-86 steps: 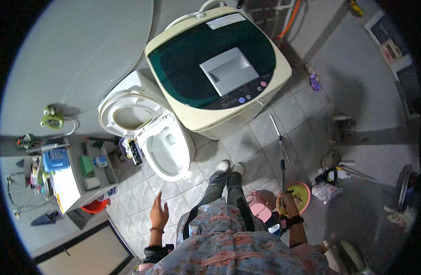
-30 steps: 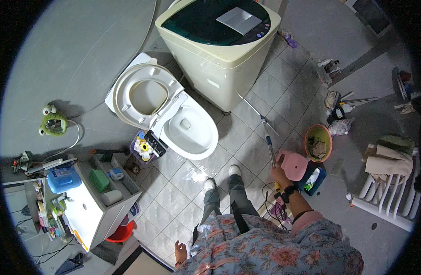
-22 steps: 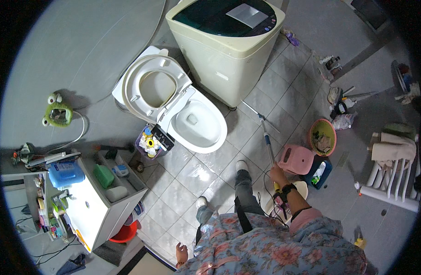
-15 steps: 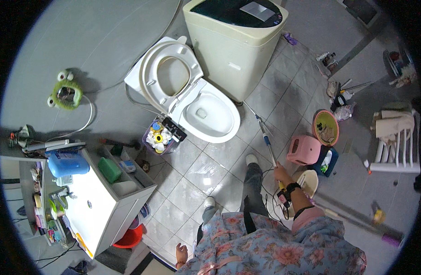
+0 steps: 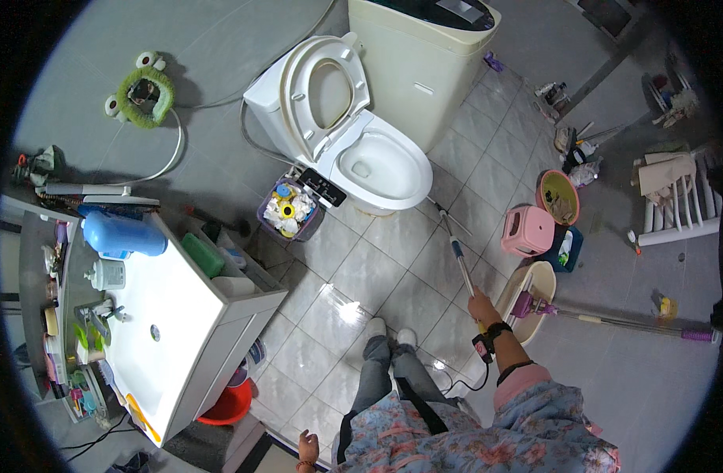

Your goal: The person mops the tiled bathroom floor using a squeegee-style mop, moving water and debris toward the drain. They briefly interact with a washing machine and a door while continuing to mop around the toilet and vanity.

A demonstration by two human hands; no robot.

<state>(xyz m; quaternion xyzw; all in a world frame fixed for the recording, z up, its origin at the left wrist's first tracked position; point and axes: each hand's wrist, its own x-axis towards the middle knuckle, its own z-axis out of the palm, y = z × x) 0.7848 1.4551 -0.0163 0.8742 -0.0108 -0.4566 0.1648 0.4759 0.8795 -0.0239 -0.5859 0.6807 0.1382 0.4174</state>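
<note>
My right hand [image 5: 481, 308] is closed round the long handle of a floor wiper [image 5: 462, 260], which has a blue section along its pole. Its thin, narrow head lies on the grey floor tiles beside the front of the white toilet [image 5: 385, 169], whose lid and seat are raised. A dark band and a small device are on my right wrist. Low in the view, my left hand [image 5: 308, 446] hangs with loosely bent fingers and nothing visible in it. A bracelet circles that wrist.
Left stands a white sink cabinet [image 5: 192, 315] with a red basin [image 5: 227, 404] beneath. A waste bin [image 5: 292, 221] full of paper sits beside the toilet, a washing machine [image 5: 424, 71] behind. Right are a pink stool [image 5: 528, 231], a cream tub [image 5: 544, 280] with a mop [image 5: 598, 318], and an orange-rimmed basin [image 5: 558, 197].
My feet have come together, the one on the right stepping back beside the other. The wiper's head has moved away from the washing machine's base. The whole view has shifted.
</note>
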